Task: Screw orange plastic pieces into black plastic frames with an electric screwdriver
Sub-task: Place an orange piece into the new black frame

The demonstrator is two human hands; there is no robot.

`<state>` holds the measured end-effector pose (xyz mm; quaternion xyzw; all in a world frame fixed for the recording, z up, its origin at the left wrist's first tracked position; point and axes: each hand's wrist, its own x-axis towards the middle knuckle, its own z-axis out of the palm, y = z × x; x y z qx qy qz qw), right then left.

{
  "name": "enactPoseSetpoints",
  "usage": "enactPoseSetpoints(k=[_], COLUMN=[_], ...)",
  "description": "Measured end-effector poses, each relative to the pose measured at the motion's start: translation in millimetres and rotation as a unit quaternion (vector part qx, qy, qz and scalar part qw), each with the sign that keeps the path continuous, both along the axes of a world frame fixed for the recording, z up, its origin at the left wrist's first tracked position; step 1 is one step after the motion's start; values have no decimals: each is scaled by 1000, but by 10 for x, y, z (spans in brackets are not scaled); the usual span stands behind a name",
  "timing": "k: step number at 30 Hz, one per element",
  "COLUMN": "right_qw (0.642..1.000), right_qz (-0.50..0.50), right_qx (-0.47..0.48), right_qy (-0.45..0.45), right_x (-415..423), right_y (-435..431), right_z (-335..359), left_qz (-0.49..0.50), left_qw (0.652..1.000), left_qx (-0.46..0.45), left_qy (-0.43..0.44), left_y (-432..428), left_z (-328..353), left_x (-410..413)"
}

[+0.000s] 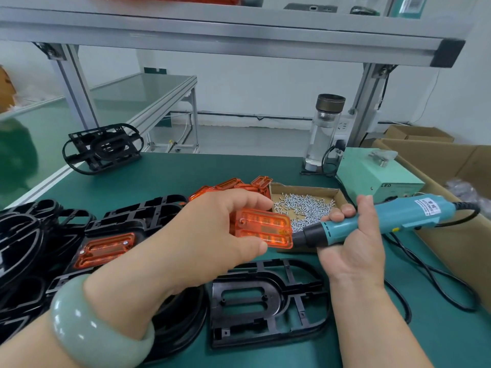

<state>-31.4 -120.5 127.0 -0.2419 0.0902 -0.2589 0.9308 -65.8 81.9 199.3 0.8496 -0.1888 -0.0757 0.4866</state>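
Note:
My left hand grips an orange plastic piece in the air above the green bench. My right hand holds a teal electric screwdriver, its black nose pointing left toward that piece. A black plastic frame lies flat below both hands with no orange piece in it. To the left, another black frame carries an orange piece with screws in it. A cardboard tray of small silver screws sits behind the hands, and more orange pieces are heaped beside it.
Black frames are piled at the left, and one more stands at the bench's back left. A green power box, a glass bottle and cardboard boxes stand at the right. The screwdriver's cable trails across the mat.

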Motion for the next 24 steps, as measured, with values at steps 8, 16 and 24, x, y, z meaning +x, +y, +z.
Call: enactPoseSetpoints(k=[8, 16, 24], right_qw=[1000, 1000, 1000], right_qz=[-1, 1, 4], right_qx=[5, -1, -3], right_qy=[1, 5, 7], right_x=[-2, -4, -12], right_y=[11, 13, 12], right_z=[15, 16, 22], left_qz=[20, 13, 57], left_qw=[992, 971, 977], left_qx=[-104, -219, -187], left_qy=[70, 98, 82], left_y=[-29, -35, -63], left_z=[-20, 14, -18], left_x=[-19, -3, 51])
